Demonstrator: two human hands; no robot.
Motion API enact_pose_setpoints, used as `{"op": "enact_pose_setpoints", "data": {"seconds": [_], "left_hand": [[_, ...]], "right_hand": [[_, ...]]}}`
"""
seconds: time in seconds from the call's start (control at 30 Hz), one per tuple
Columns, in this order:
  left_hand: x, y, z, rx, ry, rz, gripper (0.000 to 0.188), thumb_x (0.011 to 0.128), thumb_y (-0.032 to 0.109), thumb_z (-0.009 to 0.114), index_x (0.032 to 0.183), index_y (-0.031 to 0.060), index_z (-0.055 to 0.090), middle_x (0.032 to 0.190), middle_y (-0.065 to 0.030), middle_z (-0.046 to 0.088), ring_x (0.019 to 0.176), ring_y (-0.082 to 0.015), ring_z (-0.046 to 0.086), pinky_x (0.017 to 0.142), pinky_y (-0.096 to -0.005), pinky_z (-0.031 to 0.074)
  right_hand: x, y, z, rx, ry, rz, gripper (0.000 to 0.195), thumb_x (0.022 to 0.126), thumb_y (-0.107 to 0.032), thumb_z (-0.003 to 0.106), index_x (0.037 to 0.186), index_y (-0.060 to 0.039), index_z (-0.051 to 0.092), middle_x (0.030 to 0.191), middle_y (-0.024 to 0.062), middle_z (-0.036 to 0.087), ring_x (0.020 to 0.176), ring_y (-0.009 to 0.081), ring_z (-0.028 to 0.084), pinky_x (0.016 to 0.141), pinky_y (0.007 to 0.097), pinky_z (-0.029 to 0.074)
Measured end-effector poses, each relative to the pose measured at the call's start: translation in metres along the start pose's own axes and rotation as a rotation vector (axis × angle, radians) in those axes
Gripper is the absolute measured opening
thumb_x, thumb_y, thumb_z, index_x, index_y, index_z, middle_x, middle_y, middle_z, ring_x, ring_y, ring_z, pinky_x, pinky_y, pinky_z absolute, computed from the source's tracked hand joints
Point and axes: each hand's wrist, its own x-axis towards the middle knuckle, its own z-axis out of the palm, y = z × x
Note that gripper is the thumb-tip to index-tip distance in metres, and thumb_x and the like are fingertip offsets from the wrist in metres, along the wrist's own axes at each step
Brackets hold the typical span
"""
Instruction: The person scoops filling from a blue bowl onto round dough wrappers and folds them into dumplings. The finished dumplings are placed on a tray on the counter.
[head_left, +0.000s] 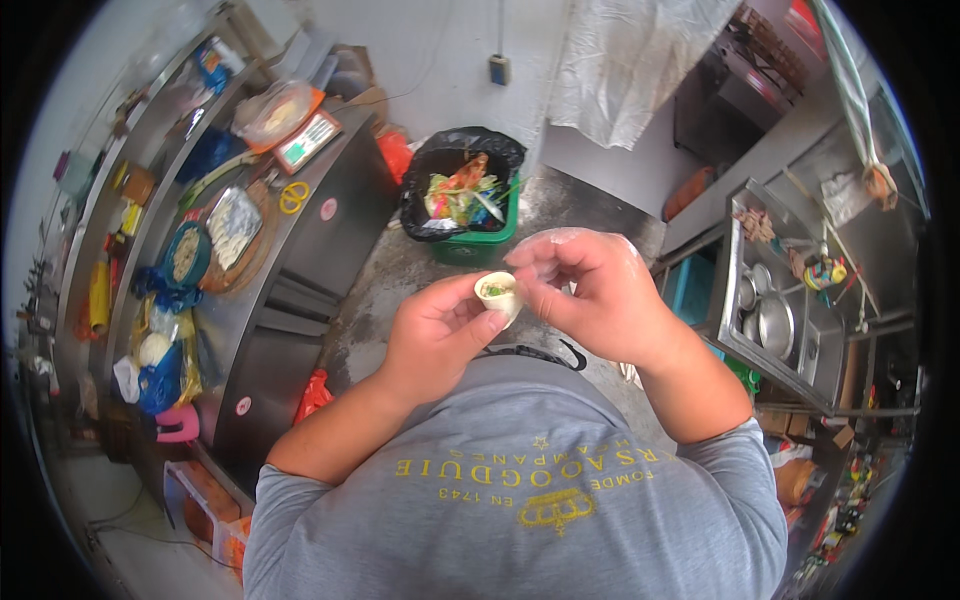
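Between the thumb and fingers of my left hand (439, 334) is a pale dough wrapper (501, 301), curled into a small cup. Bits of green and pale filling (495, 289) show inside its open top. My right hand (589, 277), dusted with white flour on its back and fingers, is bent over the wrapper's right edge. Its thumb and fingertips are at the rim; whether they pinch the dough is hidden. Both hands are in the air in front of my grey T-shirt (480, 450), above the floor.
On the steel counter (300, 247) at left are a tray of floury pieces (234, 225) on a round board (262, 244), a bowl of filling (187, 253), yellow-handled scissors (294, 197) and a digital scale (307, 142). A lined green bin (480, 244) stands ahead, a steel sink (821, 364) at right.
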Motion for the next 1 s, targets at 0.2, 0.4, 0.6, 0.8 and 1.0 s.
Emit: {"op": "enact_pose_setpoints", "data": {"seconds": [0.2, 0.4, 0.6, 0.8, 1.0], "left_hand": [[-0.041, 0.028, -0.069, -0.016, 0.136, 0.033, 0.038, 0.096, -0.001, 0.065, 0.133, -0.0050, 0.056, 0.118, -0.0077, 0.067, 0.108, -0.0126, 0.064, 0.093, -0.0280, 0.053], [-0.081, 0.042, -0.121, -0.020, 0.252, 0.051, 0.039, 0.096, -0.001, 0.066, 0.133, -0.0052, 0.056, 0.117, -0.0078, 0.067, 0.106, -0.0121, 0.065, 0.091, -0.0271, 0.054], [-0.109, 0.048, -0.154, -0.055, 0.381, 0.022, 0.039, 0.094, -0.002, 0.067, 0.132, -0.0050, 0.055, 0.117, -0.0086, 0.067, 0.106, -0.0137, 0.065, 0.093, -0.0282, 0.053], [-0.123, 0.044, -0.173, -0.096, 0.471, 0.064, 0.034, 0.095, 0.002, 0.068, 0.126, -0.0016, 0.058, 0.112, -0.0058, 0.068, 0.102, -0.0121, 0.065, 0.090, -0.0278, 0.053], [-0.125, 0.047, -0.181, -0.080, 0.543, 0.078, 0.030, 0.095, 0.003, 0.068, 0.125, 0.0005, 0.060, 0.112, -0.0046, 0.068, 0.102, -0.0124, 0.065, 0.091, -0.0289, 0.053]], "right_hand": [[0.042, -0.021, 0.080, -0.075, -0.096, -0.315, 0.017, 0.083, -0.001, 0.076, 0.100, -0.0026, 0.071, 0.091, 0.0118, 0.067, 0.076, 0.0214, 0.070, 0.065, 0.0311, 0.056], [0.075, -0.029, 0.148, -0.079, -0.199, -0.348, 0.013, 0.083, -0.002, 0.077, 0.094, -0.0052, 0.070, 0.093, 0.0081, 0.068, 0.078, 0.0206, 0.067, 0.064, 0.0314, 0.052], [0.100, -0.039, 0.194, -0.079, -0.304, -0.352, 0.008, 0.083, -0.002, 0.074, 0.089, -0.0030, 0.069, 0.083, 0.0123, 0.065, 0.078, 0.0310, 0.067, 0.067, 0.0371, 0.053], [0.119, -0.041, 0.221, -0.069, -0.369, -0.275, 0.008, 0.082, -0.001, 0.073, 0.089, -0.0011, 0.068, 0.081, 0.0148, 0.066, 0.078, 0.0329, 0.067, 0.067, 0.0380, 0.053], [0.136, -0.039, 0.236, 0.004, -0.395, -0.196, 0.009, 0.081, 0.001, 0.074, 0.089, -0.0014, 0.069, 0.080, 0.0155, 0.067, 0.075, 0.0334, 0.067, 0.065, 0.0370, 0.053]]}}
